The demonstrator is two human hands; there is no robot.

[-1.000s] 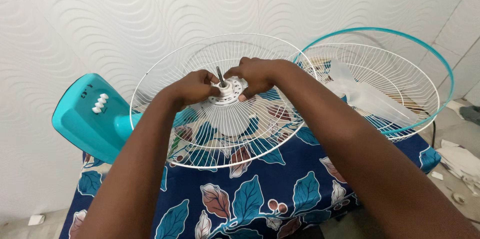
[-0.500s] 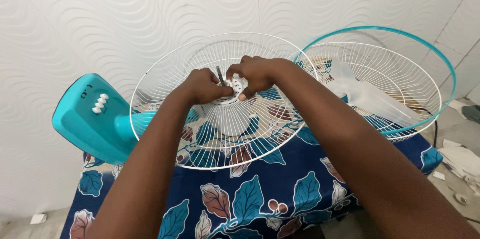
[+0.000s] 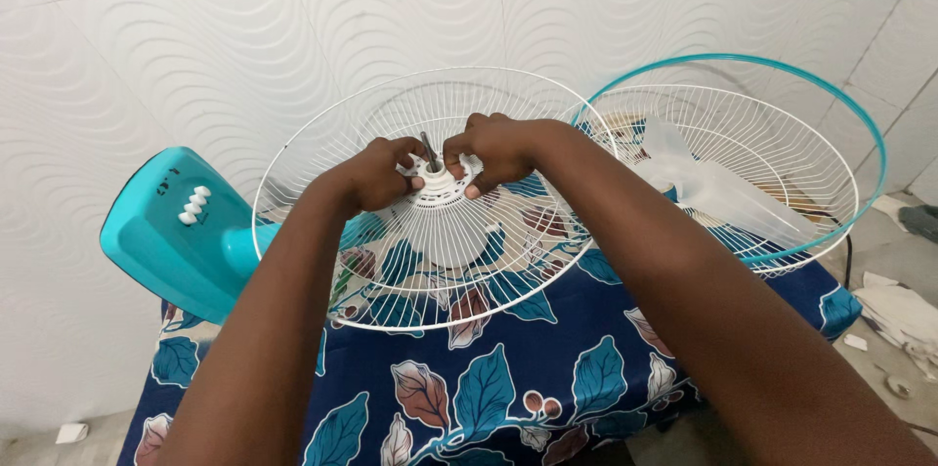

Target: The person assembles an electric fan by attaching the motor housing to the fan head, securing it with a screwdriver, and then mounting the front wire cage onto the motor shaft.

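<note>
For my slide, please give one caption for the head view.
Both hands, left hand and right hand, grip the white hub of a wire fan guard.

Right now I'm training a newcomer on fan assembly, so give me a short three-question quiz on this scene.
1. True or false: both hands, left hand and right hand, grip the white hub of the white wire guard.
2. Which colour is the rim of the second guard? A red, B teal, C black.
3. What stands up between the two hands?

Key: 1 true. 2 B. 3 The metal shaft.
</note>
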